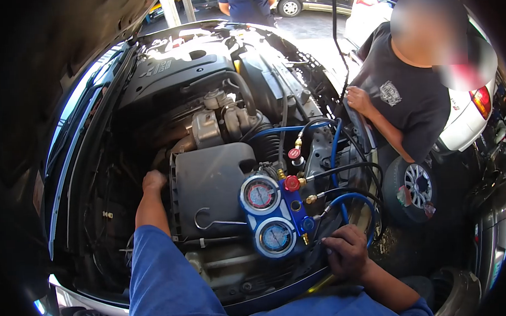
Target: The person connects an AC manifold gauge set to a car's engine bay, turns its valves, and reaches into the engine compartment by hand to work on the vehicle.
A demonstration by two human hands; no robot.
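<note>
The left hand (154, 180) is in the engine bay at the left edge of the air box (214, 173). Its fingers are out of sight; whether they are apart or clamped on a part cannot be told. The right hand (348, 248) is at the near right edge of the bay, just beside the hoses, fingers curled; whether it grips anything cannot be told.

The gauge set (281, 210) is at the near right part of the air box, between the two hands. Its two dials face up. The hook (216, 222) extends left from it over the air box. The red knob (291, 183) is on the far side of the blue knob (307, 223). A blue hose (354, 195) and a black hose (345, 167) loop out to the right.

The turbo (206, 129) is beyond the air box; the engine cover (169, 77) is farther back. A co-worker (398, 91) stands at the right, one hand raised near the rod (335, 30).
</note>
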